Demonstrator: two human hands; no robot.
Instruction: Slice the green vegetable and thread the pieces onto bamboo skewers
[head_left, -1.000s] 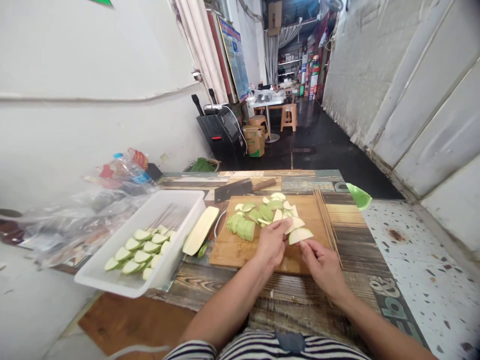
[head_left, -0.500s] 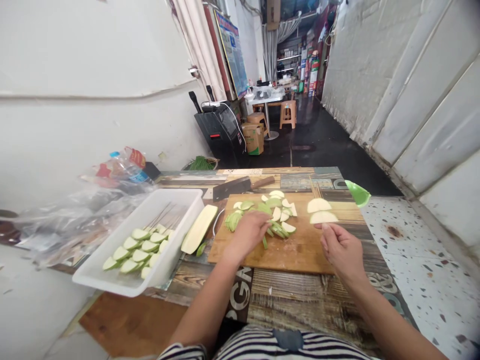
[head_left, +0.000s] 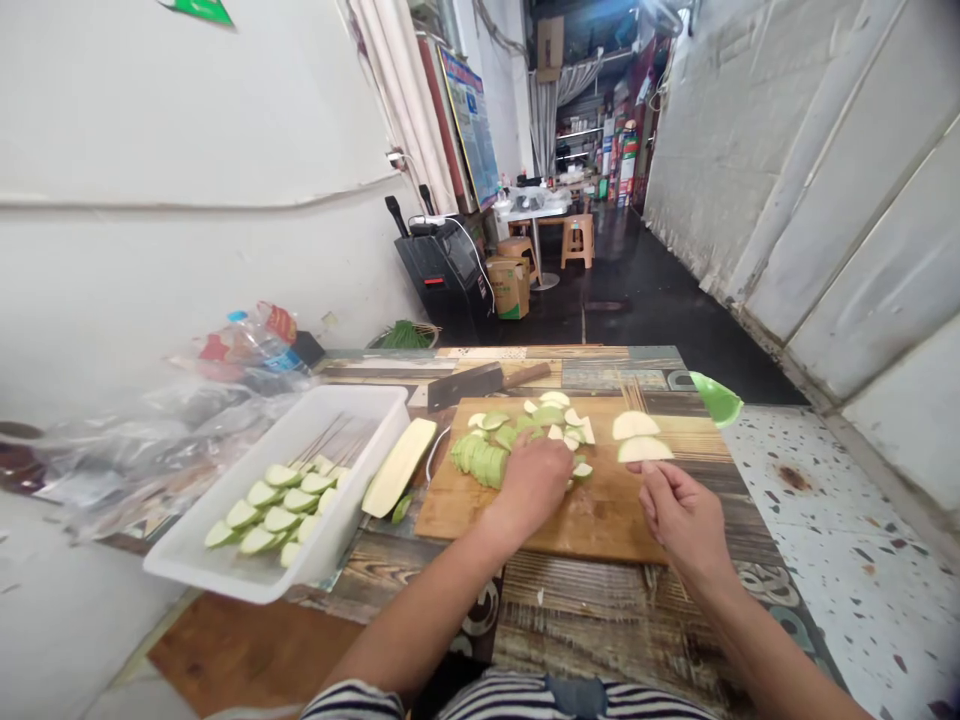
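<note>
A wood-patterned table (head_left: 570, 610) fills the lower middle of the frame, with lettering printed on its planks. On it lies a cutting board (head_left: 607, 525), with green-edged slices (head_left: 480, 462) heaped across its left and upper parts. A cleaver (head_left: 465, 384) rests beyond the board; left of it stand a white tub (head_left: 381, 440) of slices and, just beside that, a long pale cut piece (head_left: 400, 467). Dark flooring (head_left: 615, 335) runs to the upper centre, past a black speaker (head_left: 446, 275) and an orange stool (head_left: 577, 242); speckled flooring (head_left: 840, 530) shows at lower right.

The right hand (head_left: 684, 515), right of centre, has thumb and fingers pinched together at the lower edge of two half-round slices (head_left: 643, 440), one above the other; whether it grips flesh or a stick is too small to tell. The left hand (head_left: 536, 475) reaches into the heap, its fingertips hidden, so I cannot tell whether they close on anything. Clear plastic bags (head_left: 172, 440) at left blur their contents. The frame's bottom edge cuts off the striped top (head_left: 495, 695).
</note>
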